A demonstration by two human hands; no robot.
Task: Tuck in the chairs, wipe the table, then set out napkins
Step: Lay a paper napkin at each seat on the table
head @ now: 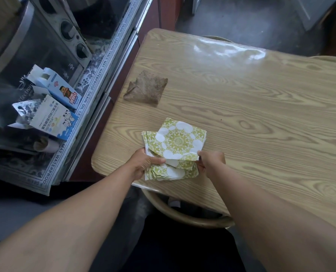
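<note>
Both hands' grip, left hand point(143, 161); right hand point(211, 160), closed on green-patterned napkins point(175, 150) above table point(261, 114).

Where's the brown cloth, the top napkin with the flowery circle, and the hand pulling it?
brown cloth point(146, 88), head view, middle of the folded cloth.
top napkin point(179, 141), head view, centre of its green pattern.
right hand point(212, 160), head view, back of the hand.

Soft daylight — tabletop point(261, 107) glare, fisheye edges
</note>
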